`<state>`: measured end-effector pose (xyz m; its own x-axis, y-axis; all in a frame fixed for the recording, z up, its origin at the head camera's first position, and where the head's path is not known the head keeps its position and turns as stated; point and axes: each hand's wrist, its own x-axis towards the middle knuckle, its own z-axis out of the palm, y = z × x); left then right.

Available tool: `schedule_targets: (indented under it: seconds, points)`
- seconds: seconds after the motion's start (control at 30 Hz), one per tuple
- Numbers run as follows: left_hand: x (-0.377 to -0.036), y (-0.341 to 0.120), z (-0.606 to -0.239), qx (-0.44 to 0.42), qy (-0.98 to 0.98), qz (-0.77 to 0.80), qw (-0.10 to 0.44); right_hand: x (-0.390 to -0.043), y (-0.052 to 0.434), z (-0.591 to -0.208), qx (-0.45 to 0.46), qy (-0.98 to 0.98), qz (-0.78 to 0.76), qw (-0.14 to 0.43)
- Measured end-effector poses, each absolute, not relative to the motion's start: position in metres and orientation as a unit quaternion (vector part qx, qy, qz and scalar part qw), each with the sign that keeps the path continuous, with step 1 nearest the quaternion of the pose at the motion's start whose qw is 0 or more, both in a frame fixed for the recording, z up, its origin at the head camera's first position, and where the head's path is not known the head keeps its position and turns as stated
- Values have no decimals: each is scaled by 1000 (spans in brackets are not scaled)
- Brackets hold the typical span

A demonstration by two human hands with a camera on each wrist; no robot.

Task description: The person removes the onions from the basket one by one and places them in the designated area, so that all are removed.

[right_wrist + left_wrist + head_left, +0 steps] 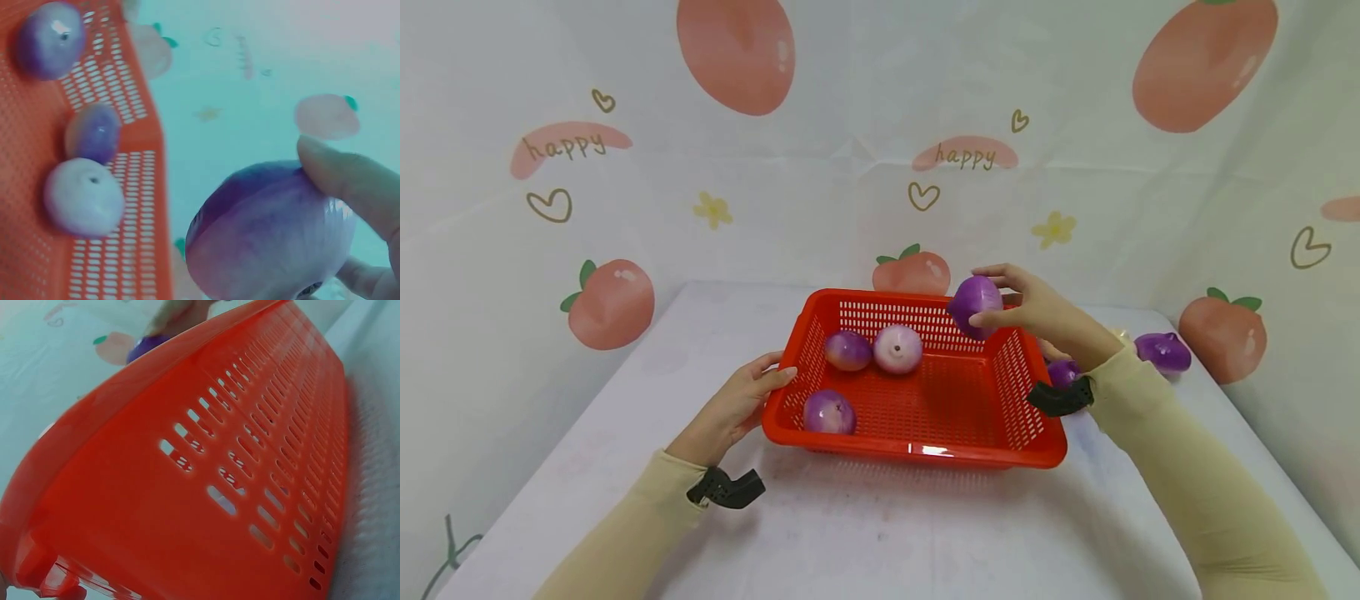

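Observation:
A red plastic basket [917, 454] with slotted walls stands on the table, tipped slightly so its inside shows. My left hand [741, 404] grips its left rim, thumb over the edge and fingers outside. My right hand [1026, 304] holds a purple onion [976, 307] between thumb and fingers, above the basket's back right corner. Inside the basket lie a pale onion [898, 349], a purple-and-tan onion [848, 351] beside it, and another purple onion [830, 412] near the front left. The left wrist view is mostly filled by the basket's outer wall [125, 512].
Right of the basket, a purple onion [1163, 352] lies on the white tabletop [880, 533]. Another purple onion [1063, 373] is partly hidden behind my right wrist. A printed cloth [820, 192] hangs behind the table. Something dark green and thin [451, 554] shows at the lower left.

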<state>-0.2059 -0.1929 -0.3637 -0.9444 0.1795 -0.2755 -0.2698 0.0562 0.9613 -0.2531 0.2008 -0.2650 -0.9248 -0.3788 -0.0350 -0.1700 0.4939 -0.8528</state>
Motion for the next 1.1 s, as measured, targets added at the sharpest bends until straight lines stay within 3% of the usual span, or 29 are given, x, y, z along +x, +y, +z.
schedule_targets:
  seconds: [0.43,0.67,1.1]
  points:
    - [-206,-193,-364,-34,705,689,163,-232,275,-271,-108,820,-561,31]
    - [-205,-193,-365,-24,709,686,160,-216,311,-294,-79,716,-693,28]
    - [-204,-192,-364,-25,718,678,156,-202,363,-339,3,663,-748,-25]
